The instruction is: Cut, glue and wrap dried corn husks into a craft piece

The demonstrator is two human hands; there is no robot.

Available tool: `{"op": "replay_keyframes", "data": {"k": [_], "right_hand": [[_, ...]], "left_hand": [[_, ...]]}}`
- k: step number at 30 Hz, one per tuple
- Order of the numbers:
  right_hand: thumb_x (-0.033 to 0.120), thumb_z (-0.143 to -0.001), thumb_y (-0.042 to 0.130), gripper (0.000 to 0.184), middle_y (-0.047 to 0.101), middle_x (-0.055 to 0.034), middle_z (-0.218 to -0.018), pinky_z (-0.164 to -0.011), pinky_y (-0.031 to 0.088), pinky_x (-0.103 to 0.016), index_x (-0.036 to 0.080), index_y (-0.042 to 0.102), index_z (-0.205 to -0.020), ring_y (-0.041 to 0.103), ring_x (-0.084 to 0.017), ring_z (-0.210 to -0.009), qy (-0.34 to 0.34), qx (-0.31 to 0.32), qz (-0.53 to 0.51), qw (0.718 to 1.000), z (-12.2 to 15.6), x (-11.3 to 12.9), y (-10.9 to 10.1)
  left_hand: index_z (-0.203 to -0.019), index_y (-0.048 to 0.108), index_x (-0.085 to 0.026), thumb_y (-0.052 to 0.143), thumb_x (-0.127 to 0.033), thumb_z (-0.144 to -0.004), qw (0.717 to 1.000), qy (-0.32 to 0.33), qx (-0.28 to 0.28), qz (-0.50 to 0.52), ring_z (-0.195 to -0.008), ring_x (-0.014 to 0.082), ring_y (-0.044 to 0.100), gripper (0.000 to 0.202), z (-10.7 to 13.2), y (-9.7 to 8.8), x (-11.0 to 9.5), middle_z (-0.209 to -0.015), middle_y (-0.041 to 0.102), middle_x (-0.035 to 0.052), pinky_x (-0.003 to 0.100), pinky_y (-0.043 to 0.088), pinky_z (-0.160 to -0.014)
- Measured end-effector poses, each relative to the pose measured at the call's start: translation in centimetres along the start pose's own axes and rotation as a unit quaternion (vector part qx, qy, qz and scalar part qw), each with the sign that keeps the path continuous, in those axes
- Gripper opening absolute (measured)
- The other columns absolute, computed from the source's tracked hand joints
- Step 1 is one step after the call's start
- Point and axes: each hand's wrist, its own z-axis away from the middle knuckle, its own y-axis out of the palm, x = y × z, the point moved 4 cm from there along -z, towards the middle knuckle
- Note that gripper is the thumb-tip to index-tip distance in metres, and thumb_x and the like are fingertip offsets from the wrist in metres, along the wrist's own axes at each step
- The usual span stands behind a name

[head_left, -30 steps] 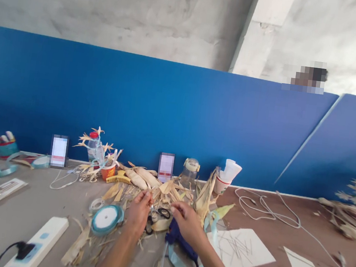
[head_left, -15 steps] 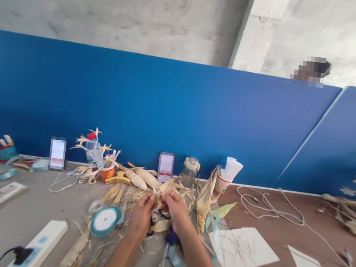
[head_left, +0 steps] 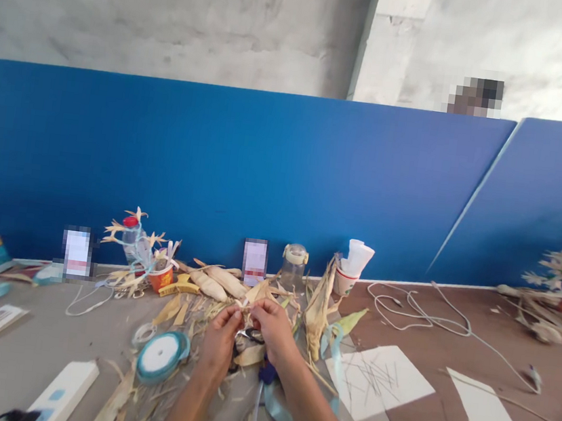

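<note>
My left hand [head_left: 222, 337] and my right hand [head_left: 271, 327] meet fingertip to fingertip over the middle of the littered table. Both are closed in a pinch on a small pale piece [head_left: 244, 307] that looks like dried corn husk; the fingers hide most of it. Just beneath them lie black-handled scissors [head_left: 254, 334] and a loose husk piece [head_left: 249, 355]. A dark blue tool [head_left: 267, 371], partly covered by my right wrist, lies below. To the left of my left hand rests a spool of light blue ribbon [head_left: 159, 355].
Whole dried husks [head_left: 210, 285] lie behind my hands, near a clear jar [head_left: 294, 267] and a paper cup [head_left: 347, 280]. Husk flowers [head_left: 135, 233] stand at left. Thin sticks lie on white paper [head_left: 378, 379]. A power strip [head_left: 65, 389] is front left; a white cable [head_left: 421, 316] curls at right.
The view has shifted and tilted slightly, so the table's things sit a little further left. My hands keep their pinch on the small piece, barely moved.
</note>
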Motion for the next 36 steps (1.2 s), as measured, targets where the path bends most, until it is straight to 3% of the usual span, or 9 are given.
{"op": "replay_keyframes", "data": {"k": [10,21,26,36], "right_hand": [[0.028,-0.054,0.062,0.012,0.045,0.0073,-0.044,-0.049,0.024,-0.023,0.019,0.055,-0.051,0.034,-0.008,-0.045,0.002,-0.015,-0.018,1.0,0.1,0.5,-0.2],[0.025,-0.051,0.059,0.008,0.044,0.0071,-0.042,-0.048,0.022,-0.023,0.018,0.056,-0.048,0.032,-0.007,-0.044,0.02,-0.002,-0.018,1.0,0.3,0.6,-0.2],[0.023,-0.051,0.059,0.007,0.045,0.0068,-0.041,-0.047,0.02,-0.023,0.017,0.056,-0.047,0.031,-0.006,-0.043,0.031,0.008,-0.009,0.999,0.4,0.8,-0.3],[0.021,-0.052,0.059,0.008,0.046,0.0065,-0.039,-0.045,0.018,-0.022,0.017,0.056,-0.046,0.031,-0.006,-0.042,0.046,0.022,-0.012,0.999,0.4,0.8,-0.4]], "left_hand": [[-0.079,0.067,-0.017,0.083,-0.034,-0.054,0.998,-0.031,0.03,0.036,-0.056,0.0095,0.047,0.034,0.5,0.9,-0.8,-0.061,0.057,-0.0033,0.022,0.037,-0.056],[-0.077,0.067,-0.015,0.085,-0.028,-0.055,0.987,-0.084,0.111,0.082,-0.056,0.0087,0.048,0.031,0.4,0.9,-0.8,-0.065,0.06,-0.0005,0.022,0.036,-0.053],[-0.074,0.066,-0.016,0.085,-0.03,-0.056,0.986,-0.095,0.111,0.078,-0.052,0.0075,0.045,0.03,0.4,0.7,-0.7,-0.057,0.057,-0.0029,0.021,0.035,-0.053],[-0.07,0.067,-0.015,0.085,-0.033,-0.052,0.991,-0.084,0.099,0.032,-0.054,0.0094,0.046,0.031,0.4,0.6,-1.2,-0.058,0.056,-0.0019,0.023,0.035,-0.053]]}}
